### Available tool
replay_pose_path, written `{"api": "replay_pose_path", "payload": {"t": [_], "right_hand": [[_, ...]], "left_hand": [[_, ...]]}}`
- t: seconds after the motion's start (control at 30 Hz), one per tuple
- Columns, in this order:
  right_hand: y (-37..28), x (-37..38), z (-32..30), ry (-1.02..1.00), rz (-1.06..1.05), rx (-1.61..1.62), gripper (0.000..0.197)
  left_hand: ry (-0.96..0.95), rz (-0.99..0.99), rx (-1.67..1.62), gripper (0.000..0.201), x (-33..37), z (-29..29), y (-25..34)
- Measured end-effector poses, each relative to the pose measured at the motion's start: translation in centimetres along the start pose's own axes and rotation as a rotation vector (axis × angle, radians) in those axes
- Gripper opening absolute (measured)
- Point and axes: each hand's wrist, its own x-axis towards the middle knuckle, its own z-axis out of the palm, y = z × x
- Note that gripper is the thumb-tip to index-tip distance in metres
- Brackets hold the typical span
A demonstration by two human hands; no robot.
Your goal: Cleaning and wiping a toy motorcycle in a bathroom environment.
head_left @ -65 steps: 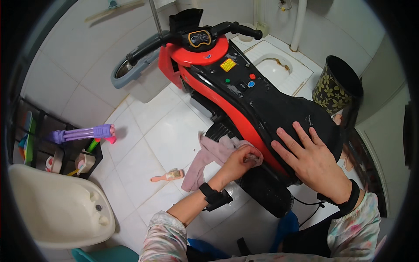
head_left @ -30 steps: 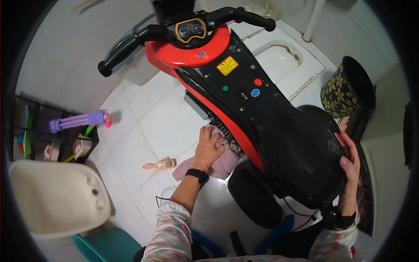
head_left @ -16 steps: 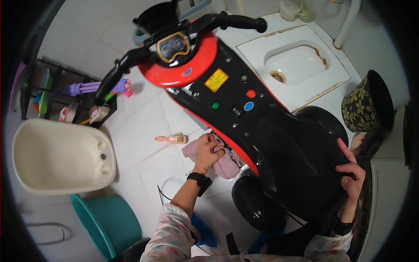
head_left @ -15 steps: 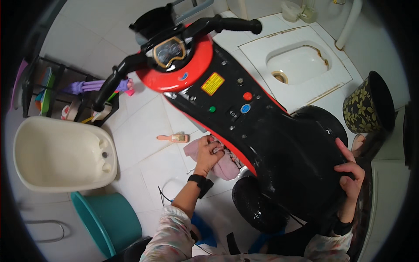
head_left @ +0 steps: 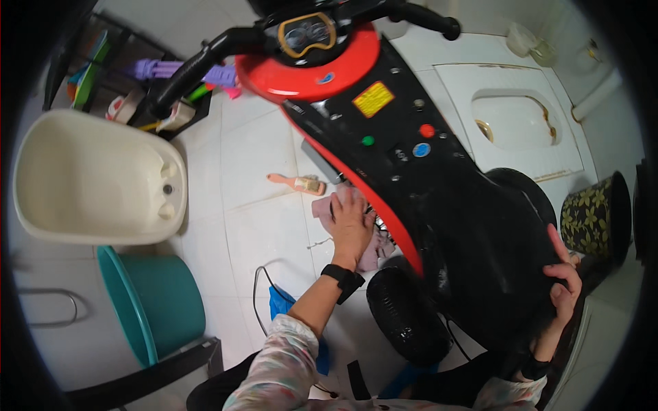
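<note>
A black and red ride-on toy motorcycle leans across the middle of the view, its handlebars at the far side and its seat near me. My left hand is closed on a crumpled pink cloth at the motorcycle's lower left side, by the red edge; part of the cloth is hidden under the hand. At the right, my right hand grips the rear edge of the seat, its index finger stretched along it. A pink-handled brush lies on the tiles just beyond my left hand.
At left stand a cream baby bathtub, a teal bucket and a black rack with toys. A squat toilet is set in the floor at far right, near a flower-patterned bin. A dark cable lies near my left forearm.
My left hand has gone from pinching the cloth with bent fingers to spreading over it against the motorcycle's side. The view has shifted; my right hand stays on the seat.
</note>
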Motion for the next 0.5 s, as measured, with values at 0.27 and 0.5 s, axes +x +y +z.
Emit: {"api": "replay_pose_path", "payload": {"t": [0.27,0.5], "right_hand": [[0.5,0.4,-0.6,-0.092,-0.060,0.139,0.039],[0.7,0.1,-0.6,-0.034,-0.083,0.162,0.038]], "left_hand": [[-0.125,0.383,0.056,0.038,-3.2,-2.5,-1.0],[-0.131,0.259,0.013,0.049,-2.5,-0.3,1.1]]}}
